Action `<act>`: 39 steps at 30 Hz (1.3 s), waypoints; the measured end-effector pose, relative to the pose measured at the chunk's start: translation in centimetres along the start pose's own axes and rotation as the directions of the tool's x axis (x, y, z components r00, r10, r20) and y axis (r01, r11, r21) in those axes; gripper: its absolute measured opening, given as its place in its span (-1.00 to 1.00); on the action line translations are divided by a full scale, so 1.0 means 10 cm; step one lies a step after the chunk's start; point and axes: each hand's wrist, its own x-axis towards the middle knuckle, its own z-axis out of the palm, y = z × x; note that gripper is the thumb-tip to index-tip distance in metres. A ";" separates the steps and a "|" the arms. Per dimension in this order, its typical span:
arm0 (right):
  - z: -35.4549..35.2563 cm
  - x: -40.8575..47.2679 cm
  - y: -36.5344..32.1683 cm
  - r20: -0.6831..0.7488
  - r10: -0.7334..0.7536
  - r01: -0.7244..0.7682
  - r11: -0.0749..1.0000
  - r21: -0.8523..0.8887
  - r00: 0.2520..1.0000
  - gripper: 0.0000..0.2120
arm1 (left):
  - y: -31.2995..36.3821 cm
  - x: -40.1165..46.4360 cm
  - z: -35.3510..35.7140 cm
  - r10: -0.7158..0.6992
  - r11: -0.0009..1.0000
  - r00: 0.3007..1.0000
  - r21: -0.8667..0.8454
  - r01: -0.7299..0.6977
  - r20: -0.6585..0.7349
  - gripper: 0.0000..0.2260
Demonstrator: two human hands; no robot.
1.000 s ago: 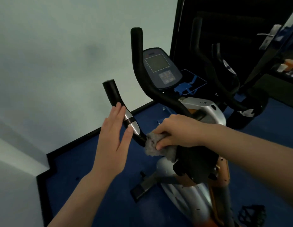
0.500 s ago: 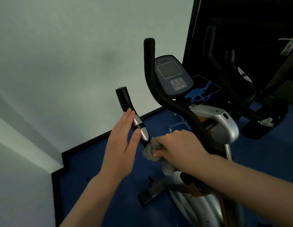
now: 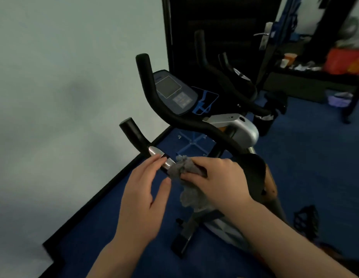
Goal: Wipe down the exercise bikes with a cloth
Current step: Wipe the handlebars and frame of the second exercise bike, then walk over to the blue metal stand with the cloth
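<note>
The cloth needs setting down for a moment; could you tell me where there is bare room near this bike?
Bare blue floor lies between the black skirting and the bike's base bar. Crowded around the lower handlebar, where the left hand and the right hand with the cloth meet.

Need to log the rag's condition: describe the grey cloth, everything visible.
The grey cloth looks soft, fuzzy and crumpled. The right hand grips it bunched, pressing its upper wad against the handlebar beside the silver sensor plate. A loose tail hangs below the hand. The left hand, fingers straight, rests on the bar, just beside the cloth.
</note>
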 end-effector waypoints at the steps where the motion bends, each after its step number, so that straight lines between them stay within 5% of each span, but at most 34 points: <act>1: -0.03 -0.07 -0.02 -0.038 0.035 -0.032 0.996 0.086 0.999 -0.75 | 0.03 0.02 -0.02 0.024 1.000 0.999 -0.018 -0.023 0.031 -0.65; 4: -0.19 -0.39 -0.03 -0.195 0.127 -0.083 0.973 0.217 0.973 -0.71 | 0.15 0.12 0.01 0.121 0.990 0.982 -0.084 -0.110 0.144 -0.68; 11: -0.77 -1.38 0.25 -0.392 0.336 -0.414 0.901 -0.132 0.856 -0.82 | 0.71 0.08 0.53 0.341 0.939 0.872 -0.168 -0.300 0.351 -0.73; 18: -1.27 -2.96 0.78 -0.478 0.582 -0.715 0.682 -0.154 0.658 -0.77 | 1.69 -0.74 1.41 0.533 0.838 0.594 -0.283 -0.466 0.602 -0.73; 22: -1.60 -4.07 1.05 -0.543 0.669 -0.838 0.530 -0.131 0.508 -0.81 | 2.32 -1.35 1.91 0.599 0.779 0.490 -0.322 -0.537 0.633 -0.72; 31: -2.42 -5.95 1.59 -0.593 0.724 -0.921 0.383 -0.079 0.352 -0.85 | 3.62 -2.71 2.90 0.626 0.773 0.431 -0.446 -0.451 0.650 -0.74; 39: -2.96 -6.21 2.42 -0.562 0.721 -0.899 0.426 -0.100 0.405 -0.87 | 4.16 -2.92 3.61 0.573 0.809 0.457 -0.379 -0.449 0.680 -0.75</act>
